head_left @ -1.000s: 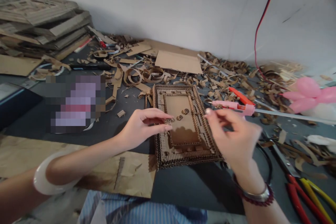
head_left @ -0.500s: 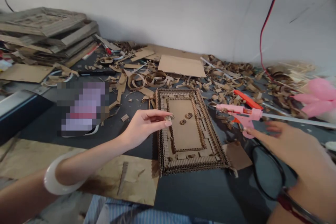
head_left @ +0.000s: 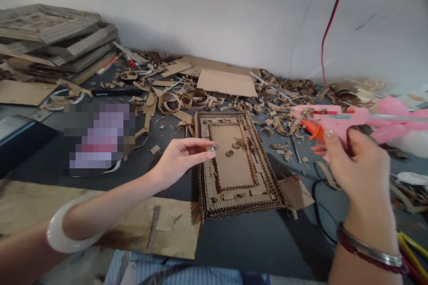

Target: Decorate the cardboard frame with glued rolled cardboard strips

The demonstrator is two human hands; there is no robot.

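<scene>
Since the earlier frames, the glue gun (head_left: 337,119) had been lifted off the table (head_left: 244,242) by the right hand (head_left: 357,162); the left hand (head_left: 183,158) had been kept near the frame (head_left: 204,178).

Right hand: closed round the grip of the glue gun, which was held above the table, right of the frame. Left hand: narrow; a small scrap (head_left: 213,147) was pinched between thumb and fingertips, over the left border of the frame. Part of that border was hidden by the fingers.

Surroundings: two small coils (head_left: 237,144) were seen on the inner panel of the frame. An orange tool (head_left: 312,130) was noted below the nozzle, partly covered by the gun and hand. A brown square (head_left: 297,191) was located at the near right corner of the frame, and a black cord (head_left: 316,205) was looped farther right. Cardboard curls (head_left: 170,102) were spread beyond the frame, before a card sheet (head_left: 226,82). Pink balloons (head_left: 389,131) were partly hidden behind the gun's rear and its glue stick.

Orientation: nozzle pointed left, barrel nearly level. The frame was laid flat, long axis running away from the wearer, far end slanted slightly left.
</scene>
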